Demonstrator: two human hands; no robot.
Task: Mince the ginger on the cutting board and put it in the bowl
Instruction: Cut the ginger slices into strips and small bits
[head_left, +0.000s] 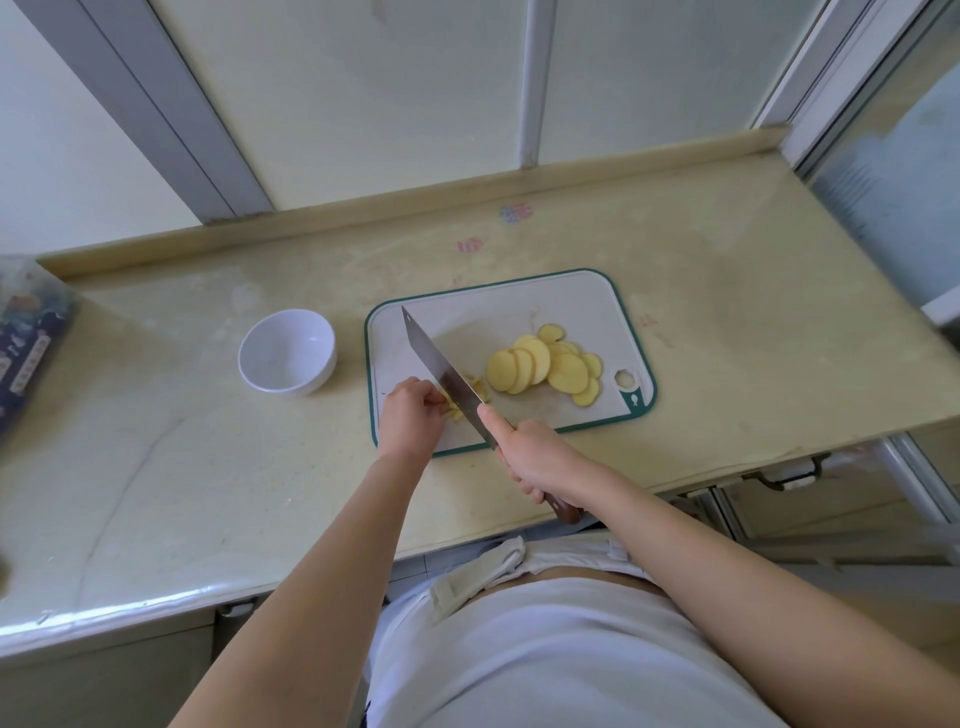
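Observation:
A white cutting board (571, 301) with a green rim lies on the counter. Several round yellow ginger slices (545, 366) are fanned out on its right half. My right hand (535, 457) grips the wooden handle of a cleaver (441, 374), forefinger along the blade's spine. The blade runs diagonally over a small pile of cut ginger strips (475, 389) near the board's front left. My left hand (410, 413), fingers curled, holds those strips against the blade's left side. A white bowl (287, 352), with nothing inside, stands left of the board.
The beige countertop (182, 441) extends widely to the left and right of the board. A dark patterned box (28, 343) sits at the far left edge. A raised ledge and window frames run along the back. The counter's front edge is near my waist.

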